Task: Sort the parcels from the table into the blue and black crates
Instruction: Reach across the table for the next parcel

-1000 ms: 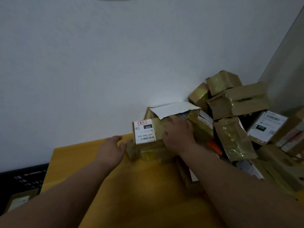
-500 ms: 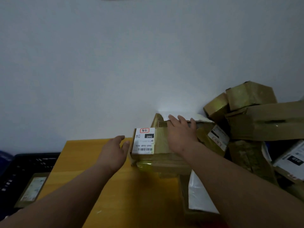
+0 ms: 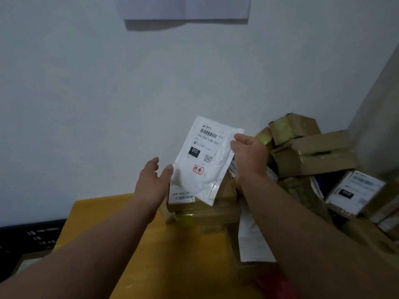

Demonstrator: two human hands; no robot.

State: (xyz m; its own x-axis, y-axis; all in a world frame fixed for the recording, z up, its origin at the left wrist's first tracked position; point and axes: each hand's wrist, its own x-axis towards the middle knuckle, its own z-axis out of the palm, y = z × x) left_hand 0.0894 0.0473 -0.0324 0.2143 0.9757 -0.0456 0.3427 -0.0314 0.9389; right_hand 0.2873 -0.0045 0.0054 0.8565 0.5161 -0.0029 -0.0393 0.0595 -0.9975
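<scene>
white mailer (image 3: 205, 160) now lifted off boxes, right hand (image 3: 248, 156) pinching it

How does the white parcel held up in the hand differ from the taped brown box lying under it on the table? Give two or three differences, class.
The white parcel is a flat, soft plastic bag; the brown box is stiff, taped cardboard. The right hand pinches the parcel in the air, tilted; the box rests on the yellow table. The parcel's label reads 010; the box's label is partly hidden. Both carry white barcode labels.

A yellow wooden table (image 3: 133, 251) carries a heap of taped cardboard parcels (image 3: 313, 160) along its right side.
</scene>
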